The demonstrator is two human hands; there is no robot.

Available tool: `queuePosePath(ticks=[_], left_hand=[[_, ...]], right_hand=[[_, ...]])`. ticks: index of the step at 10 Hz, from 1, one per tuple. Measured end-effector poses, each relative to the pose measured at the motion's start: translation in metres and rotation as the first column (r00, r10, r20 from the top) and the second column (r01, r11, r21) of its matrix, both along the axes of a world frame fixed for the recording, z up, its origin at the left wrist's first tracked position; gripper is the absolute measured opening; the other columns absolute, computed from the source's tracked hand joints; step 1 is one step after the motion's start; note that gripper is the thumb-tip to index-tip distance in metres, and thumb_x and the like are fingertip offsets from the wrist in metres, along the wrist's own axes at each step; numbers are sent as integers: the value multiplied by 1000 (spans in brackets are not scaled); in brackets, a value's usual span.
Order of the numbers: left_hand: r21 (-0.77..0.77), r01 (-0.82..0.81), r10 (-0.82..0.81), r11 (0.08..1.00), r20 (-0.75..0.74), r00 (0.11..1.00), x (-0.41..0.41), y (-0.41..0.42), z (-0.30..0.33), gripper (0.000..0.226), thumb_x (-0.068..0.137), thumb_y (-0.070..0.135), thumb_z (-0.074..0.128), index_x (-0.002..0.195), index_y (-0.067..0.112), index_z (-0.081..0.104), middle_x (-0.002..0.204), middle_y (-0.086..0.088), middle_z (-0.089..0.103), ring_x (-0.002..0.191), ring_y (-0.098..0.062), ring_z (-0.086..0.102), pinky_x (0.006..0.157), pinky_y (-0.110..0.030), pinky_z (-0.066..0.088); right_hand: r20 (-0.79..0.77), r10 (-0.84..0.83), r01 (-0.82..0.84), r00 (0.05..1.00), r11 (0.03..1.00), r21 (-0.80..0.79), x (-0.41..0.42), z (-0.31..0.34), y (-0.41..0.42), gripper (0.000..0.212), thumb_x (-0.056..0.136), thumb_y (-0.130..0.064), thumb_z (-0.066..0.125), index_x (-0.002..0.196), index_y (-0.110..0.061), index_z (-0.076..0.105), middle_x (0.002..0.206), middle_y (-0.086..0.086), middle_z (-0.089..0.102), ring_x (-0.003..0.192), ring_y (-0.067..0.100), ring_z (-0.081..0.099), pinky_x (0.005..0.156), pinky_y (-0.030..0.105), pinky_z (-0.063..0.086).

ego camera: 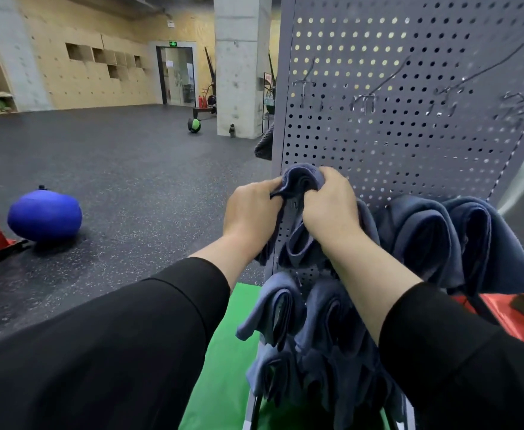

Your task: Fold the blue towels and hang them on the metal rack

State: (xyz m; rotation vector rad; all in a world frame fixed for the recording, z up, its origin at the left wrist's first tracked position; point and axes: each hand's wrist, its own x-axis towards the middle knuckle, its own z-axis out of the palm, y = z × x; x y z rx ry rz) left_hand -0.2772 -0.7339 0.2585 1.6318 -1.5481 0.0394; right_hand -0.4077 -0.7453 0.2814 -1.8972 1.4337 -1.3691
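Left hand [251, 209] and right hand [332, 206] both grasp one folded blue towel [301, 178] against the perforated metal rack [409, 135]; at least six further towels [422, 234] hang beside and below it.

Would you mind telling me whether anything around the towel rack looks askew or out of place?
Nothing looks damaged or spilled. Both hands, left and right, grip a folded blue towel at the edge of the perforated metal rack. The hung towels droop unevenly, and the upper hooks carry nothing.
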Motion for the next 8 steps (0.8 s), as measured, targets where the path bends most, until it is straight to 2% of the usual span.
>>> queuePosePath(ticks=[1,2,3,4,5,6,7,8], left_hand=[[6,45,-45,999,-33,998,-4,4,-5,44,92,20,53,125,43,69,92,-8,73,88,-33,61,73,-38,49],[2,107,-106,994,-108,988,-11,8,-10,49,92,20,53,133,46,63,95,-3,74,90,-30,62,80,-39,51],[-4,189,-182,982,-276,944,-10,14,-22,59,92,17,56,146,40,52,121,5,73,110,-18,65,95,-31,51],[-13,298,-272,955,-444,853,-5,21,-32,69,86,15,56,153,27,45,144,9,59,132,-5,55,115,-34,42],[-24,352,-317,936,-495,809,-6,30,-38,76,79,20,49,154,26,42,147,14,53,137,-3,48,120,-37,37],[-15,339,-305,941,-474,826,-2,42,-40,74,81,22,47,154,25,43,145,16,52,138,-4,47,120,-37,37],[-1,272,-245,962,-435,866,12,58,-42,70,83,25,45,152,23,45,151,7,52,137,-6,48,119,-33,37],[22,146,-124,989,-407,905,39,79,-58,53,92,17,51,145,19,54,143,2,61,126,-10,58,113,-31,43]], right_hand=[[135,-14,10,991,999,30,7,-14,9,32,91,0,40,112,-15,59,99,4,65,86,24,58,70,31,43],[162,-25,14,987,997,70,15,-23,13,38,90,1,41,121,-15,57,104,3,65,92,23,57,77,27,39],[156,-33,19,987,995,94,16,-32,14,35,91,-1,43,121,-15,56,109,7,66,97,26,59,78,28,39],[121,-13,0,993,994,111,15,-39,16,49,89,-1,44,135,-15,49,122,9,66,108,27,60,90,32,45],[146,32,-45,989,996,83,16,-45,29,65,89,-2,45,152,-18,33,137,4,57,125,21,53,105,30,39],[28,68,-67,997,996,-53,14,-58,50,75,96,1,44,161,-12,10,167,5,18,153,14,17,123,25,12],[-112,91,-120,990,951,-286,21,-80,64,70,99,1,46,159,-5,11,169,6,4,156,15,0,126,31,3],[-172,209,-258,963,901,-350,34,-99,76,59,99,-3,50,155,-2,31,165,8,24,154,16,17,125,25,12]])
